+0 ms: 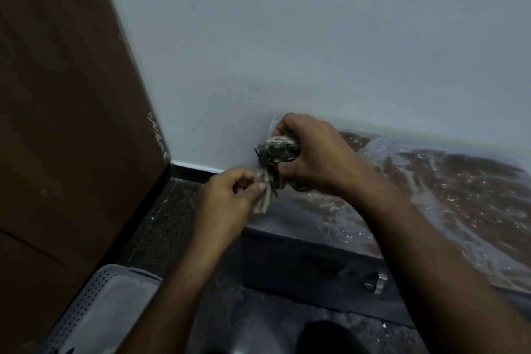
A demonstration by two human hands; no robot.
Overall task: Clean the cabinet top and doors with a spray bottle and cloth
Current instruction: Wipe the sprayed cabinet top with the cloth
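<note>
A striped grey-and-white cloth (pixel 273 164) is bunched between both hands, just above the left end of the cabinet top (pixel 459 195). My right hand (pixel 313 152) is closed around the upper wad of it. My left hand (pixel 230 198) pinches the loose lower end between thumb and fingers. The brown cabinet top is wet, with shiny droplets and pale streaks across it. The dark cabinet front (pixel 301 264) faces me below, with a metal handle (pixel 373 282) on it. No spray bottle is in view.
A tall brown wooden panel (pixel 63 123) stands at the left against the pale wall (pixel 287 37). A grey perforated plastic basket (pixel 103 307) sits on the dark speckled floor (pixel 169 218) at lower left. A dark shape lies at the bottom edge.
</note>
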